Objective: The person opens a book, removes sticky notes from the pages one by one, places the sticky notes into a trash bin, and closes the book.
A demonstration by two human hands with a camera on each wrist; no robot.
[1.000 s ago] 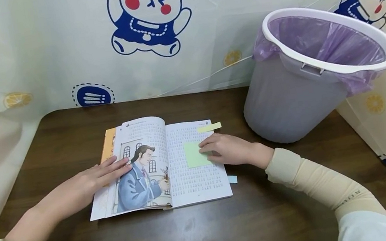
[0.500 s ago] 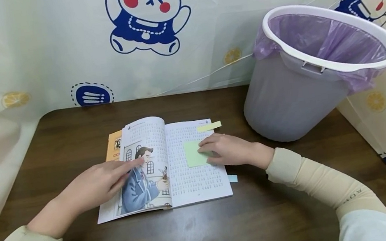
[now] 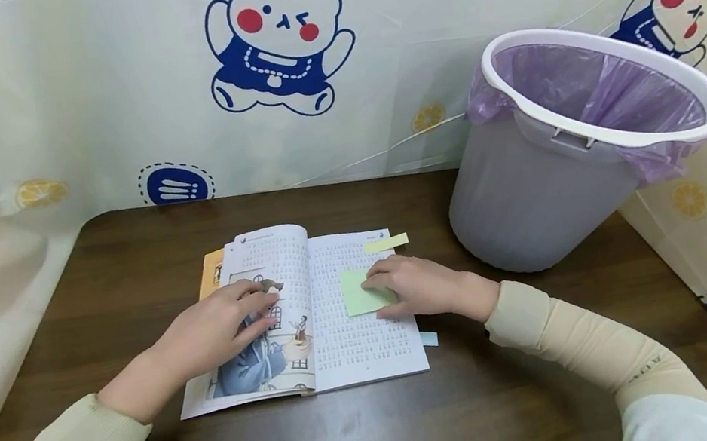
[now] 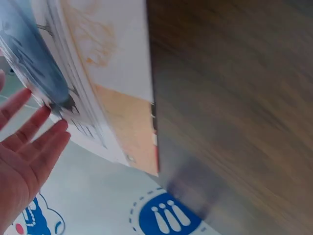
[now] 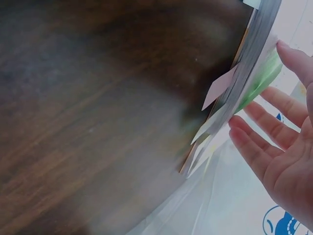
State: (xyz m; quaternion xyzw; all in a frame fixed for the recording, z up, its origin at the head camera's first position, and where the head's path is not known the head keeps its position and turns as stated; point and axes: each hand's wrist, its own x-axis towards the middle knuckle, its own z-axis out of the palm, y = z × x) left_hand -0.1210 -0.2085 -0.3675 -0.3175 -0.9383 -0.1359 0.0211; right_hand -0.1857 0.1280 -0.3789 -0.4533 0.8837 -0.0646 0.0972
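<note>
An open book (image 3: 369, 351) lies on the table, an illustration on its left page and printed text on its right. Over that illustration is my left hand (image 3: 206, 334), fingers spread and loosely bent; the left wrist view shows its fingertips (image 4: 58, 126) by the page. A pale green sticky note (image 3: 355, 298) sits on the right page. My right hand (image 3: 421, 285) touches its right part with relaxed fingers, covering some of it. From the right wrist, the green note (image 5: 264, 78) shows beside the fingers, the thumb (image 5: 293, 58) near the page.
A yellow tab (image 3: 387, 244) and a blue tab (image 3: 429, 339) stick out from the book's right side, and a pink tab (image 5: 220, 88) shows at the page edges. Behind on the right stands a grey bin (image 3: 529, 202) with a purple liner. A patterned curtain (image 3: 135, 93) hangs behind the table.
My left hand has moved right, from the left page's outer edge onto the middle of the illustration. My right hand stays at the green sticky note. The head view has shifted slightly.
</note>
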